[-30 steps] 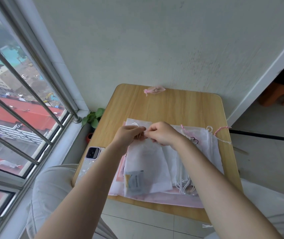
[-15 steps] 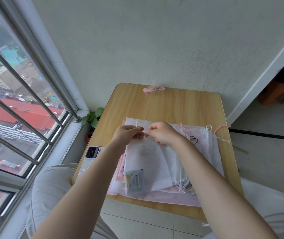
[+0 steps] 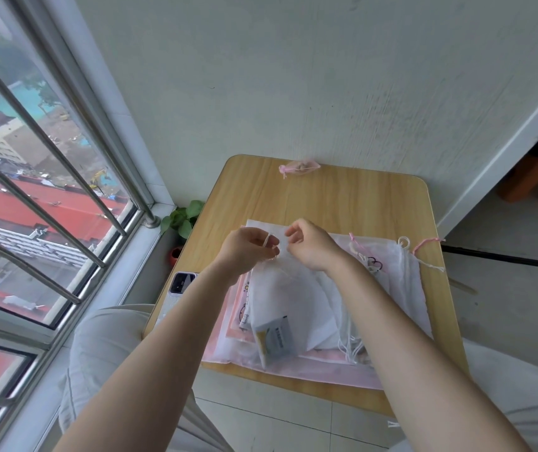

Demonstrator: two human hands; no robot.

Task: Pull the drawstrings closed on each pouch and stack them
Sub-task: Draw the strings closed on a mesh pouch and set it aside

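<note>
While both hands work at the mouth of one pouch, the parts read as follows, largest first.

Table: wooden top against the wall; it carries the loose pile of pouches at its near edge.

White pouch: lies on top of the pile, its mouth raised between the hands.

Left hand: fingers curled, pinching a white cord that loops over one finger.

Right hand: fingers curled at the mouth's other side; its hold is hidden.

Change: a second ago the hands touched; now they have parted, so the cord is likely being drawn and the mouth gathering.

Pink pouch: closed, at the far edge, apart.
</note>
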